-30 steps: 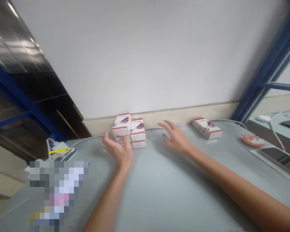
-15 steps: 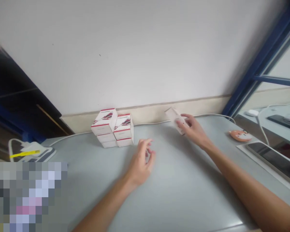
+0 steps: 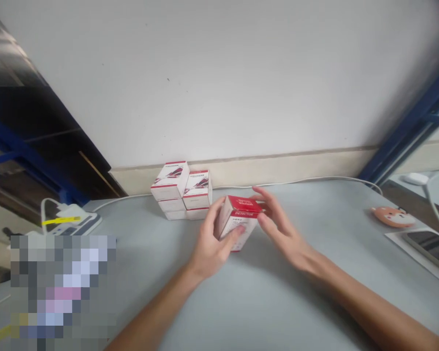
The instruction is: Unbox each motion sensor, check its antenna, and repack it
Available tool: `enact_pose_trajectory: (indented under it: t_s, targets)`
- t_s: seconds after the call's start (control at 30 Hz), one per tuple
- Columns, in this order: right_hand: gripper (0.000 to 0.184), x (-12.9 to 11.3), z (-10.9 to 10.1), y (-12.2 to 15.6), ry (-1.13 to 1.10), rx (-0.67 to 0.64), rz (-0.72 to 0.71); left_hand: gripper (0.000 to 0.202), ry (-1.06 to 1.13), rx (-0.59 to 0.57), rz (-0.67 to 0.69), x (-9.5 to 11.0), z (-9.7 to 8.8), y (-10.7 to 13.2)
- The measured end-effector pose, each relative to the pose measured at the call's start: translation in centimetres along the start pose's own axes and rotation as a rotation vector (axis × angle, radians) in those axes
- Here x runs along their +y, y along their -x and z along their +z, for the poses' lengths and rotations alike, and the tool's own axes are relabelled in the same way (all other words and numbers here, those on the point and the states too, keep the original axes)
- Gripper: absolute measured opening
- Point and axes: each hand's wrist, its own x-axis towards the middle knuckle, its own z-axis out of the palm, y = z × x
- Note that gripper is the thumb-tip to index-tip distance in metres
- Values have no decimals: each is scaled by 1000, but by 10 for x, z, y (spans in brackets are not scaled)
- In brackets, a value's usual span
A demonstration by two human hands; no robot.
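Over the middle of the table, my left hand (image 3: 210, 243) is closed around a white and red detector box (image 3: 237, 224), its thumb across the printed front. The box is tilted, and its red top with white lettering faces up. At the box's upper right corner is my right hand (image 3: 283, 231), thumb and fingers spread apart. Whether its fingertips touch the box I cannot tell. Behind and to the left, similar white boxes with red edges stand in two stacks, a taller left stack (image 3: 170, 187) and a lower right stack (image 3: 197, 195), side by side against the wall.
A power strip (image 3: 78, 224) with plugs lies at the left, beside a pixelated area. A white cable (image 3: 296, 182) runs along the wall. On the right are an orange animal-faced object (image 3: 393, 216) and a dark flat device (image 3: 429, 251) on something white.
The detector box has come from near the wall on the right to the middle. My left hand has closed on it, while my right hand's fingers have spread. The view has shifted slightly.
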Motion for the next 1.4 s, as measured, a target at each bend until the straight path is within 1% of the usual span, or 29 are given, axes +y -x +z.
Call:
enact_pose_trajectory:
  t_s: [0.07, 0.13, 0.2, 0.27, 0.37, 0.5, 0.57, 0.6, 0.63, 0.7, 0.73, 0.8, 0.87, 0.93, 1.03, 1.1, 1.13, 1.2, 1.27, 1.3, 1.33, 1.4]
  targets:
    - [51, -1, -6, -1, 118, -41, -129, 66, -49, -74, 22, -3, -1, 4]
    - [42, -2, -9, -2, 202, -81, -238, 71, -83, -133, 49, -6, -2, 8]
    - [36, -3, -11, -2, 226, -81, -279, 73, -111, -170, 66, -8, -3, 10]
    - [33, -4, -13, -2, 201, -84, -264, 72, -131, -178, 77, -8, -3, 11]
    - [32, -8, -19, -4, 100, -90, -213, 69, -158, -153, 89, -4, -1, 11]
    - [34, -13, -30, -7, -7, -124, -152, 66, -167, -160, 63, 1, 2, 10]
    - [33, -13, -35, -8, -46, -129, -125, 66, -187, -170, 97, 2, 2, 11]
    - [31, -12, -36, -9, -78, -108, -112, 65, -203, -189, 132, 2, 2, 11]
    - [34, -10, -37, -10, -111, -75, -93, 64, -225, -213, 173, 1, 2, 11]
    - [50, -6, -35, -11, -151, 43, -37, 65, -273, -249, 268, -1, 2, 11]
    - [53, -4, -32, -12, -144, 114, -8, 67, -294, -250, 331, -2, 2, 11]
    - [50, -2, -24, -14, -83, 233, 32, 75, -338, -216, 486, -1, 2, 10]
    - [42, -3, -15, -14, -40, 304, 33, 77, -425, -200, 640, 5, 0, 9]
    - [36, -6, -7, -13, -77, 289, 32, 70, -565, -210, 735, 16, -2, 8]
    - [31, -11, -1, -9, -204, 184, 68, 49, -716, -172, 839, 31, -3, 7]
    - [27, -11, 1, -7, -228, 153, 70, 39, -756, -133, 862, 36, -2, 7]
    - [26, -10, 1, -7, -206, 170, 48, 35, -757, -115, 844, 37, 0, 6]
    - [26, -8, 1, -6, -100, 270, -39, 31, -728, -94, 778, 36, 2, 5]
    - [28, -6, 0, -6, 84, 393, -184, 31, -702, -90, 740, 33, 3, 4]
    - [28, -7, -1, -6, 187, 433, -274, 32, -701, -82, 748, 31, 3, 3]
    - [31, -7, -2, -6, 287, 449, -364, 33, -704, -64, 771, 30, 2, 3]
    - [41, -10, -5, -5, 441, 408, -523, 36, -719, -14, 814, 29, 0, 1]
